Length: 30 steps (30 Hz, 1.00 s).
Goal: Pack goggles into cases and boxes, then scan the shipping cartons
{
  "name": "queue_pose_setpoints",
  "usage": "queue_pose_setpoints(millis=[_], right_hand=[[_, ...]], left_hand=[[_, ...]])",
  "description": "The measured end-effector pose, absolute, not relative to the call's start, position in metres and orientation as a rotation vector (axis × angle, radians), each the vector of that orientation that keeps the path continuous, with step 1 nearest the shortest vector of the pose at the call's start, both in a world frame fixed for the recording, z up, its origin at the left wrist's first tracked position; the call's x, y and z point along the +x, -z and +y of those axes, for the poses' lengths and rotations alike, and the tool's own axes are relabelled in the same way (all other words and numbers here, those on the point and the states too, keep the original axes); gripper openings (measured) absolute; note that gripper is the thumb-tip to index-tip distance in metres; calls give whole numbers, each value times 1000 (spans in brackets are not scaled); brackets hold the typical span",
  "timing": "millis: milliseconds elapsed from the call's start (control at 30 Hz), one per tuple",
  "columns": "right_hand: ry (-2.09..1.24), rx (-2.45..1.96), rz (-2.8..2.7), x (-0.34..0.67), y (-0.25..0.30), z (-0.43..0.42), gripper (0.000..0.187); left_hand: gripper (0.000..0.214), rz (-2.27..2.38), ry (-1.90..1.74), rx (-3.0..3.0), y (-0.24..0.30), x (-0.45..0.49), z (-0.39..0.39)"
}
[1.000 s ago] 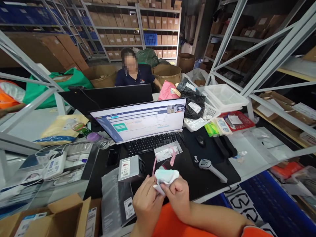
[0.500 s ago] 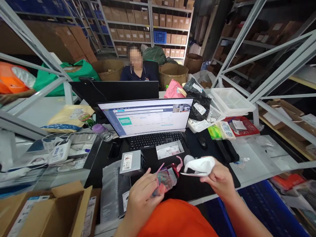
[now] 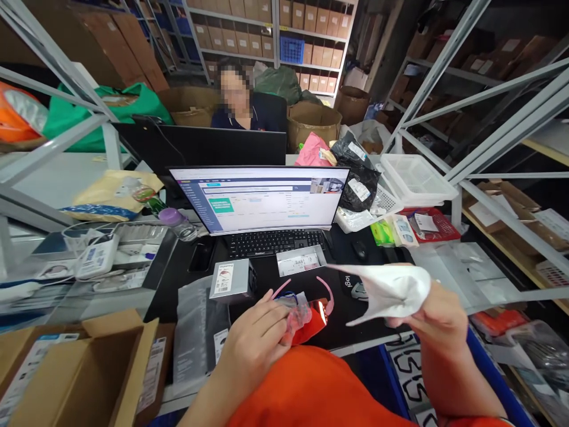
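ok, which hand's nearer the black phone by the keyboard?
Left. The left hand is below and right of the phone in view; the right hand is much farther right.

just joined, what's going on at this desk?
A person is handling a pair of pink-armed glasses with the left hand, low in front of an orange top. The right hand grips a white cloth-like piece, off to the right of the glasses; whether it is a cloth or a pouch, I can't tell. A grey labelled box and a shallow open tray sit on the near side of the keyboard. Another person sits behind the monitors.
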State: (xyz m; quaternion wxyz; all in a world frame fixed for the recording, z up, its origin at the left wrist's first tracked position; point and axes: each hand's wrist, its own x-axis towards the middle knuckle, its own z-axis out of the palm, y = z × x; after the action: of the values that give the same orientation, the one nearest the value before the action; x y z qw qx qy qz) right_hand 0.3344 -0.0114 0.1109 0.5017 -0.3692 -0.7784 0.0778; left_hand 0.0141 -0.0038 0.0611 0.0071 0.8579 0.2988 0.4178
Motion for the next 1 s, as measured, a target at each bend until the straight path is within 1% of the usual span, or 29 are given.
queue_pose_setpoints(millis=[33,67,133,200,267,333,400,500,600,700,833,933,1000], right_hand=[[-222,-835,-1992,329,-112,-8,11],[-283,-804,-2090,322,-112,-4,11],[-501,-871,-2194,304,-109,6,26],[-793,-949,-2281,289,-102,16,42],[-1066,-953,-2339,282,-93,24,49],[-1242,-920,-2345,279,-87,28,53],[-1307,-934,-2281,275,-84,26,54],[-1250,-1001,-2184,257,-82,19,49],[-1249,-1036,-2144,235,-79,13,47],[-1473,-1014,-2093,230,-76,16,51],[-1782,-823,-2193,259,-75,28,56],[-1884,-723,-2243,281,-79,37,56],[-1907,-674,-2273,285,-83,38,55]], left_hand=[[17,936,-1299,2691,-62,14,-4],[16,928,-1287,2705,-63,14,-4],[13,876,-1257,2760,-64,16,-3],[13,794,-1206,2834,-63,20,-2],[14,738,-1170,2879,-61,23,0],[13,724,-1133,2868,-57,25,1],[15,728,-1083,2833,-53,25,3],[19,679,-972,2858,-47,23,7],[19,627,-956,2883,-39,21,10],[19,662,-980,2832,-33,21,9],[15,620,-940,2704,-35,21,3],[11,595,-932,2625,-42,22,1],[13,590,-953,2598,-44,25,0]])
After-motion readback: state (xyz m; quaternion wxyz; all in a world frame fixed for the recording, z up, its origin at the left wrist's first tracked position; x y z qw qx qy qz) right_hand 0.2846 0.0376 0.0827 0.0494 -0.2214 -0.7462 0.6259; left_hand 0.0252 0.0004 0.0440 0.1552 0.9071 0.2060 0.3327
